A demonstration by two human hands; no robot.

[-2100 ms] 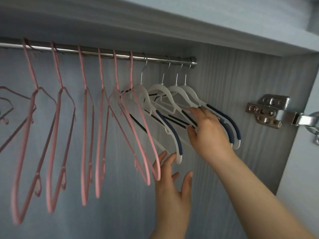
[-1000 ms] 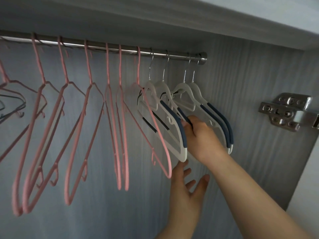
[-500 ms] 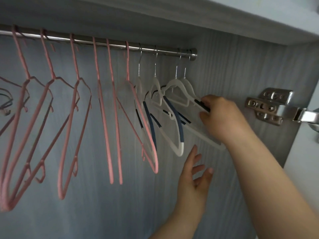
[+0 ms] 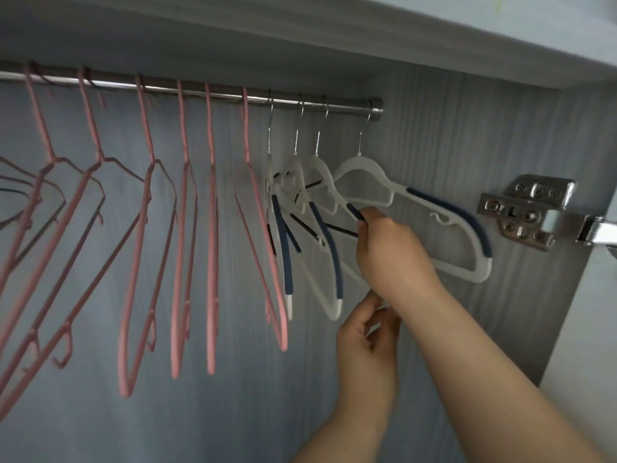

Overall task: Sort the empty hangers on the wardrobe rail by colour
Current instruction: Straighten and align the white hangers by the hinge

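A steel rail (image 4: 200,92) carries several pink hangers (image 4: 210,228) on the left. Right of them hang several white hangers with navy grip strips (image 4: 334,255). The rightmost white hanger (image 4: 420,198) hangs apart at the rail's end, turned almost flat against the side wall. My right hand (image 4: 390,255) is shut on the navy shoulder of the white hanger just left of it. Just below that wrist is my left hand (image 4: 367,339), fingers half curled, with nothing visibly in it.
A shelf board (image 4: 300,31) runs close above the rail. The wardrobe's side wall (image 4: 444,128) ends the rail on the right and carries a metal door hinge (image 4: 527,212). A dark hanger (image 4: 13,195) shows at the far left edge.
My right hand has left the rightmost white hanger and gripped the one to its left. The rightmost hanger now hangs apart at the rail's end. My left hand rose and curled its fingers.
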